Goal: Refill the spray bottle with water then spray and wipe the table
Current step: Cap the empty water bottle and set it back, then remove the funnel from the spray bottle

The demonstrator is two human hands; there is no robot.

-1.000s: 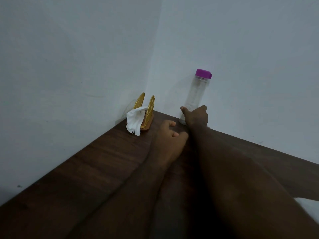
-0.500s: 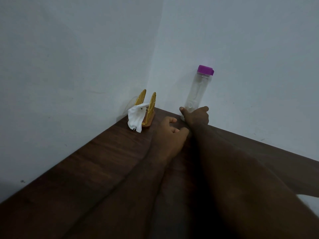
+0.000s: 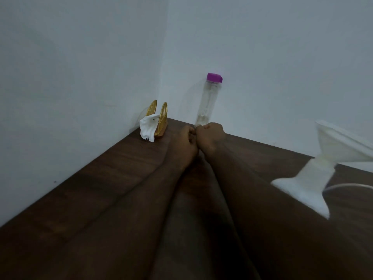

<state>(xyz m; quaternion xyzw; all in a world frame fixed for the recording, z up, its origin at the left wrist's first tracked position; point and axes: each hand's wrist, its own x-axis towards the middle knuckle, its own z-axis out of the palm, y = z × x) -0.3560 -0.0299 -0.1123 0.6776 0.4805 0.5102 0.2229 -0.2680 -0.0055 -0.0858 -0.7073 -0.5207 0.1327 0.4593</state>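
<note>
Change since half a second ago: your right hand (image 3: 211,136) no longer wraps the base of the tall clear plastic bottle with the purple cap (image 3: 209,102). It is now clenched in a fist just in front of that base, hiding the bottle's foot. Cannot tell whether knuckles and bottle touch. Your left hand (image 3: 186,141), loosely curled before, is now clenched as well, its knuckles pressed against the right fist. Nothing shows inside either fist.

The bottle stands upright at the far edge of the dark brown wooden desk (image 3: 80,199), close to the pale wall, right of the room corner. It stands where it stood before.

New in view at the right edge: a blurred white object with a flared cone top and a flared foot (image 3: 314,178). A thin clear tube (image 3: 347,186) runs off from it to the right.

Count:
- Hands: two.
- Bottle: one.
- Gold napkin holder with two leaf-shaped sides (image 3: 162,120): one, in the far corner, left of the bottle.
- Crumpled white tissue (image 3: 148,128): one, hanging from the holder's left side.
- White flared object: one.
</note>
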